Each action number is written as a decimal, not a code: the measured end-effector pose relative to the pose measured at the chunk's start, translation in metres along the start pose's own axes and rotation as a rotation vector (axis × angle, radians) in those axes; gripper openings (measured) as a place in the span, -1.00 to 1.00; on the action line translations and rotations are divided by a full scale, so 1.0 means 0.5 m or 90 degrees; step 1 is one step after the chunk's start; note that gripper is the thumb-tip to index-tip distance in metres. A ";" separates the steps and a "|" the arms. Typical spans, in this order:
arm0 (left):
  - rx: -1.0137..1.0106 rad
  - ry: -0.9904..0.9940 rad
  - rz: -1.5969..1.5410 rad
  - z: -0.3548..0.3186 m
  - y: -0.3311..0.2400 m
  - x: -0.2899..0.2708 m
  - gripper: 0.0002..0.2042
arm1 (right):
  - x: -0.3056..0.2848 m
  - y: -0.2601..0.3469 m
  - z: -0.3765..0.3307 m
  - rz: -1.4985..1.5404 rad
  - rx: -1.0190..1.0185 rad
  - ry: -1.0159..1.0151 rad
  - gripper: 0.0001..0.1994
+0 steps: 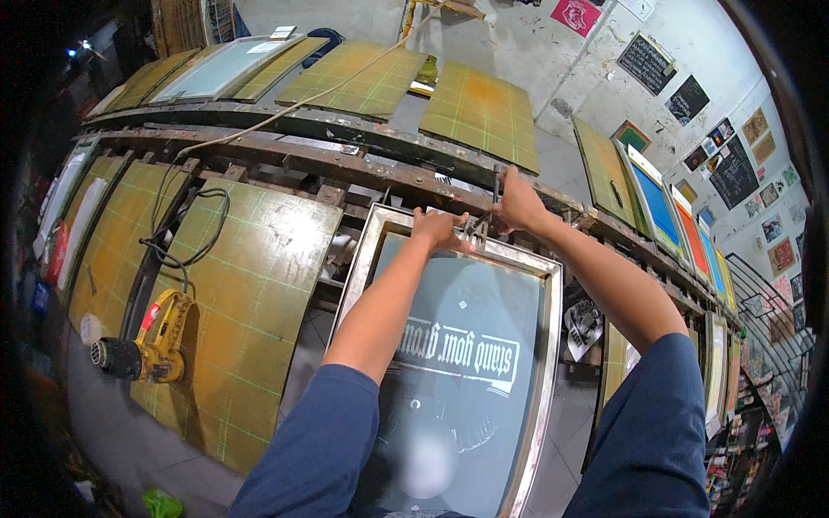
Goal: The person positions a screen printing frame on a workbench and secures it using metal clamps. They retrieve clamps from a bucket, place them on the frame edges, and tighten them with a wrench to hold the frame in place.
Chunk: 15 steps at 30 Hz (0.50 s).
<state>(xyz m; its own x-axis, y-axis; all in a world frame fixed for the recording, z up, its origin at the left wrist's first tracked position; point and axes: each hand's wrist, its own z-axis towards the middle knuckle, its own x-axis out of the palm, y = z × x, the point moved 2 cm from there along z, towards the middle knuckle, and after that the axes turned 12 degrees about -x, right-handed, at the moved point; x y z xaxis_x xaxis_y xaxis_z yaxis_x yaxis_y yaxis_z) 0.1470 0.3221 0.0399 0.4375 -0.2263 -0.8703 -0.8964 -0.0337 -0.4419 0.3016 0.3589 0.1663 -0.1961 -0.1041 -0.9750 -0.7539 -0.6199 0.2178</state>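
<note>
A screen printing frame (546,345) with a metal rim lies in front of me. Its grey-blue mesh (484,302) carries white lettering that appears upside down. My left hand (439,231) grips the far rim of this frame, fingers over the edge and thumb on the near side. Just to the right, my right hand (521,205) is closed on a thin, dark metal rod standing at the clamp (477,226) on the far rim. My fingers partly hide the rod's lower end and the clamp.
Greenish print boards (250,276) line both sides of a long metal rail (345,164). A yellow heat gun (164,341) rests on a board at left, its cable (186,224) looped behind it. More boards (484,108) stand beyond, some with coloured prints (654,203) at right.
</note>
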 end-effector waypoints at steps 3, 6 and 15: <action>-0.004 0.021 0.000 0.001 0.003 -0.003 -0.05 | -0.024 0.030 -0.020 0.007 -0.179 0.048 -0.72; 0.016 -0.007 -0.031 0.003 0.012 0.003 -0.07 | -0.038 0.032 0.000 0.039 -0.182 0.182 -0.87; 0.023 -0.044 0.019 0.017 0.020 0.004 -0.02 | -0.049 0.035 0.004 -0.401 -0.642 0.109 -0.80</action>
<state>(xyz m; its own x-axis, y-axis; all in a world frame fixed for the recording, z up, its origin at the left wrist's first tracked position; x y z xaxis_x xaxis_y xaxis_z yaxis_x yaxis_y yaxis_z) 0.1397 0.3298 0.0318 0.4153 -0.1595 -0.8956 -0.9066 0.0080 -0.4218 0.2919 0.3521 0.1943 0.1737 0.3812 -0.9080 0.1581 -0.9209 -0.3564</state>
